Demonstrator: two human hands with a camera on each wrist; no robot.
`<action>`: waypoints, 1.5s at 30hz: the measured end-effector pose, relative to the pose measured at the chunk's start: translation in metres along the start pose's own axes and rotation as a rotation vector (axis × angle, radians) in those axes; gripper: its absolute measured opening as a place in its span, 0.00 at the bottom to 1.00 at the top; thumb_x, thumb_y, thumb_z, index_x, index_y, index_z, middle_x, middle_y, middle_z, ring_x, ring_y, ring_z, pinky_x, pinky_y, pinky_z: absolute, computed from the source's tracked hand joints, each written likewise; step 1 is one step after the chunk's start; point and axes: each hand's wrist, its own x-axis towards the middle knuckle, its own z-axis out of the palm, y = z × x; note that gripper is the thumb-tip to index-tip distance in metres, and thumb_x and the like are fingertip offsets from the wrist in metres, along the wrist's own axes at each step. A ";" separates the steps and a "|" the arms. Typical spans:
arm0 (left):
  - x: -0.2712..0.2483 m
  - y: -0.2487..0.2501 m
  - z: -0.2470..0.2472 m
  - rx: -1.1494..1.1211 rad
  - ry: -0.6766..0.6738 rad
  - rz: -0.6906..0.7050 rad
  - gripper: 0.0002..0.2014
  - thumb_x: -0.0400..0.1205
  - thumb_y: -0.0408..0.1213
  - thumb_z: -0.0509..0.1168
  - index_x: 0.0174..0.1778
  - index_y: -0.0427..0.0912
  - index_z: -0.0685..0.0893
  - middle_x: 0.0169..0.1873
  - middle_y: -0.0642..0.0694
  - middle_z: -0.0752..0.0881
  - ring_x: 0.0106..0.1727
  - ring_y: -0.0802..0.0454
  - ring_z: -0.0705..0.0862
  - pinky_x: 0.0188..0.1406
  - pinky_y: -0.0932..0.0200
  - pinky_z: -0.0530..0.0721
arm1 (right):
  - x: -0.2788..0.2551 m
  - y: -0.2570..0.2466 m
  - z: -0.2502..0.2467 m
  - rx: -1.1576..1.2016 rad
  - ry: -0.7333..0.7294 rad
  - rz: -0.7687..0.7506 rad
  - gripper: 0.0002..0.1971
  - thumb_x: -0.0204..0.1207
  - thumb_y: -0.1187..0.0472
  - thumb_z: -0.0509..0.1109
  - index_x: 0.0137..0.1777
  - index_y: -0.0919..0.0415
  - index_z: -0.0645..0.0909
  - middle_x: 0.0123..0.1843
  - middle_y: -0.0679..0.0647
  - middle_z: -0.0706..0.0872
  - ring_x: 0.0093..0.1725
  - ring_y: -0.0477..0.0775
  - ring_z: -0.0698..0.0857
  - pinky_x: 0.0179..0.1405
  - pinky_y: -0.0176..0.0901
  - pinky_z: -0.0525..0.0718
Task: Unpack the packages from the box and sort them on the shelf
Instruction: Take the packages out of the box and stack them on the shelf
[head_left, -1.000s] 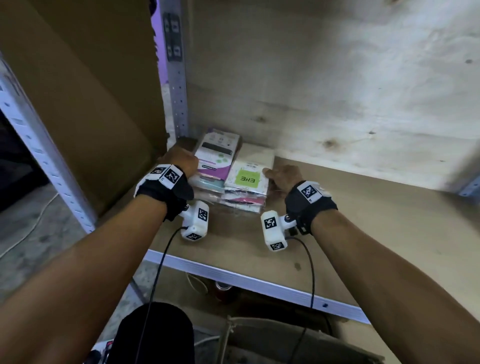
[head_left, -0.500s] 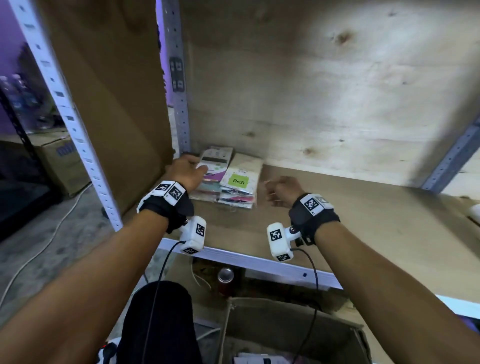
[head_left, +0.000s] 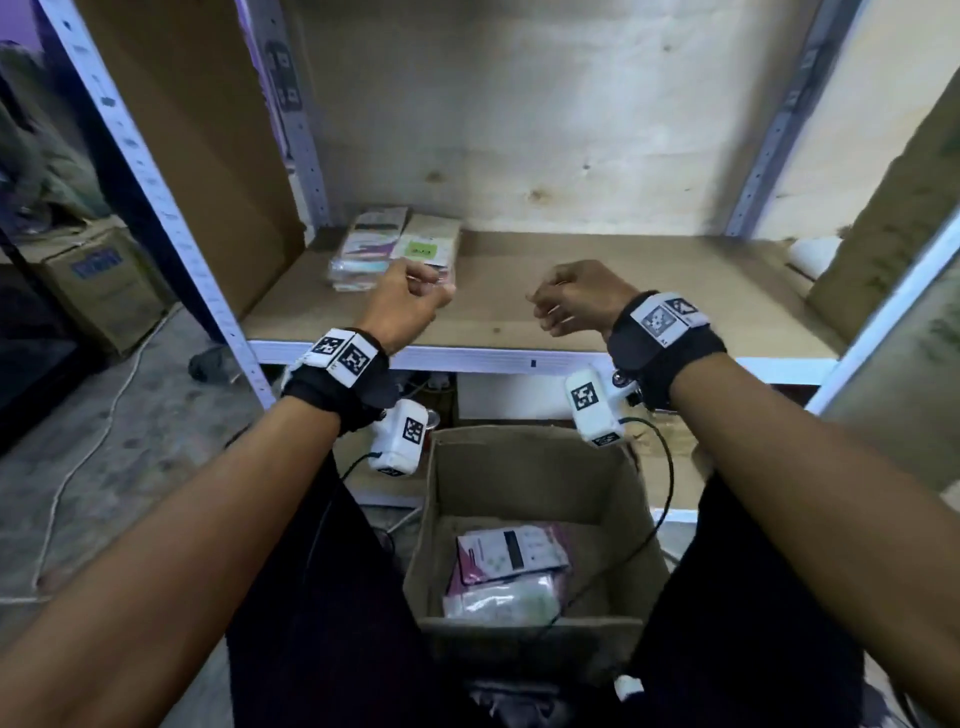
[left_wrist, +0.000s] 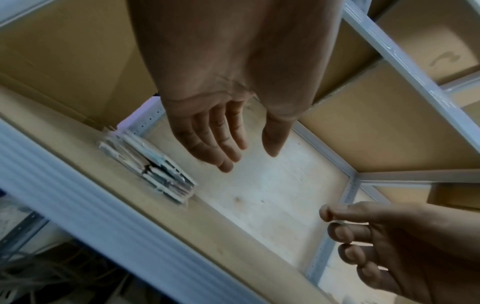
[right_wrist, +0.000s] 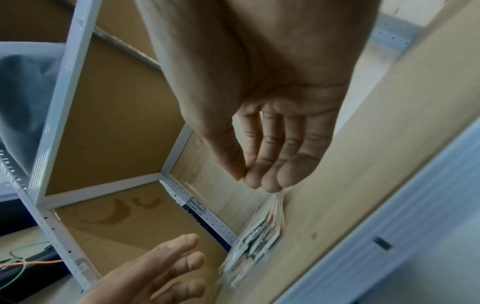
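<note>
Two side-by-side stacks of flat packages (head_left: 395, 249) lie at the back left of the wooden shelf (head_left: 649, 291). My left hand (head_left: 415, 299) hovers just in front of them, fingers loosely curled and holding nothing. My right hand (head_left: 561, 304) hangs level with it, to the right, over bare board, also holding nothing. In the wrist views the fingers of the left hand (left_wrist: 248, 158) and the right hand (right_wrist: 259, 179) are relaxed, with the stacks (left_wrist: 150, 164) (right_wrist: 257, 236) beyond them. Below the shelf stands an open cardboard box (head_left: 519, 478) with more packages (head_left: 509, 566) inside.
Grey metal uprights (head_left: 156, 182) frame the shelf, and a cardboard panel (head_left: 208, 130) closes its left side. A white object (head_left: 813, 254) sits at the shelf's far right. On the floor to the left are a cardboard carton (head_left: 104, 286) and a cable (head_left: 98, 431).
Both hands have let go of the stacks and drawn back toward the shelf's front edge. My view has pulled back, and the open box below has come into sight.
</note>
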 end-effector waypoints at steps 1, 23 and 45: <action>-0.009 -0.002 0.006 0.011 -0.030 -0.009 0.11 0.80 0.40 0.72 0.52 0.43 0.77 0.42 0.44 0.83 0.35 0.51 0.83 0.30 0.66 0.80 | -0.008 0.006 -0.001 -0.025 -0.002 0.012 0.07 0.81 0.72 0.66 0.44 0.63 0.73 0.32 0.62 0.78 0.27 0.55 0.74 0.28 0.41 0.74; -0.092 -0.209 0.173 0.481 -0.818 -0.562 0.13 0.85 0.37 0.60 0.44 0.34 0.87 0.44 0.39 0.90 0.51 0.40 0.90 0.53 0.51 0.87 | 0.034 0.310 0.056 -0.592 -0.367 0.435 0.02 0.77 0.63 0.71 0.45 0.60 0.84 0.37 0.56 0.88 0.31 0.50 0.84 0.30 0.38 0.84; -0.079 -0.258 0.193 0.706 -0.758 -0.636 0.17 0.86 0.40 0.59 0.63 0.33 0.85 0.68 0.34 0.82 0.69 0.37 0.80 0.67 0.52 0.79 | 0.044 0.416 0.143 -0.993 -0.906 0.348 0.30 0.79 0.63 0.71 0.81 0.56 0.69 0.81 0.59 0.70 0.79 0.60 0.72 0.77 0.51 0.72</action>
